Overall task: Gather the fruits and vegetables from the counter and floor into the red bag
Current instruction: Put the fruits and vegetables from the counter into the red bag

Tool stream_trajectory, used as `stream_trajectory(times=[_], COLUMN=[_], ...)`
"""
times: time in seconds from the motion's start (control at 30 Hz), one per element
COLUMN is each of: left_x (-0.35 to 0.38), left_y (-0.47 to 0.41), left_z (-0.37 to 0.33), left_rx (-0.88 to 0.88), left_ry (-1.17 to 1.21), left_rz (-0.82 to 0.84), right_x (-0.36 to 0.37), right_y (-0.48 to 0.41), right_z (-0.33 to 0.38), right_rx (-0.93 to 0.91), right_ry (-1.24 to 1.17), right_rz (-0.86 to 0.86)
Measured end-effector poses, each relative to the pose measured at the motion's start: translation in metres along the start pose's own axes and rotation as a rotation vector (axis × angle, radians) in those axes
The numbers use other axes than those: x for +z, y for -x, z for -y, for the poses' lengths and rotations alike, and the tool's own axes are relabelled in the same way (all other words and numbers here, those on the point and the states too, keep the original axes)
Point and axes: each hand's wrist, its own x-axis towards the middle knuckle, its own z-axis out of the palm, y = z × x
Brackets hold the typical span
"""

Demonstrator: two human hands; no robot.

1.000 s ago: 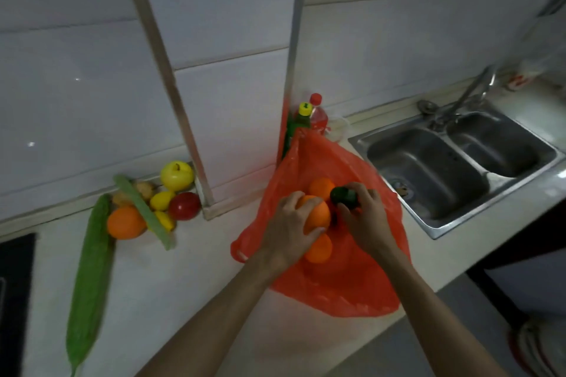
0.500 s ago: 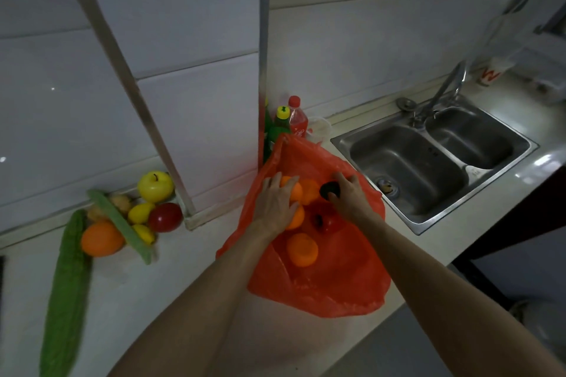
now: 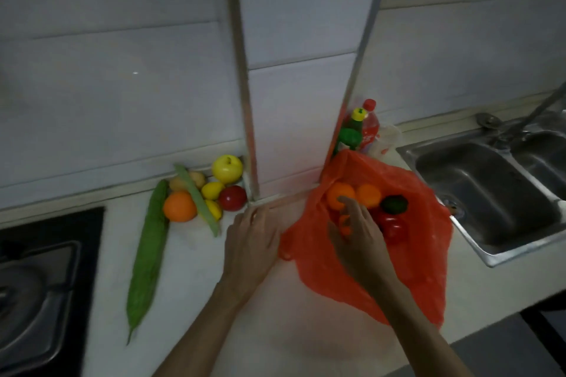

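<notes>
Red bag [image 3: 413,269] lies on the table [image 3: 199,300], centre-right of frame, mouth open toward the wall. Inside, near the top: two oranges side by side [image 3: 338,194] [image 3: 368,195], a dark green fruit [image 3: 394,204] just right of them, and a red fruit [image 3: 393,228] below it.

Right hand [image 3: 358,239] is over the bag mouth, back of hand up, fingers bent down into the fruit. A bit of orange [image 3: 345,223] shows between thumb and fingers; cannot tell if the hand grips it or just hovers above it.

Left hand [image 3: 249,242] is palm down over the table just beside the bag's left edge, fingers roughly straight and pointing at the wall. It holds nothing visible and is motion-blurred.

Loose pile is left of centre against the wall, well apart from the bag: a long green gourd [image 3: 150,248] running down toward lower left, an orange [image 3: 179,206] touching it, and a pale green stalk [image 3: 196,197] lying diagonally across the pile. Also a yellow apple [image 3: 227,168] at the back, a red tomato-like fruit [image 3: 232,197] in front of it, two lemons [image 3: 212,190] [image 3: 214,209], and a potato [image 3: 196,179] behind.

Green bottle with yellow cap [image 3: 352,131] and red bottle [image 3: 369,125] stand behind the bag at the wall. Steel sink [image 3: 490,187] at right edge, stove [image 3: 39,285] at lower left.
</notes>
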Motion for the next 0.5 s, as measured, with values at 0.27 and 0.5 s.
stream_trajectory(times=[0.27, 0.5], left_x=[-0.046, -0.068], left_y=[0.047, 0.044], left_z=[0.104, 0.155], left_rx=[-0.312, -0.437], left_ry=[-0.049, -0.118], left_rz=[-0.031, 0.010], right_x=[0.085, 0.151], right_y=[-0.005, -0.037], right_z=[0.070, 0.099], right_rx=[-0.245, -0.292], right_ry=[-0.030, 0.012], right_rz=[0.203, 0.386])
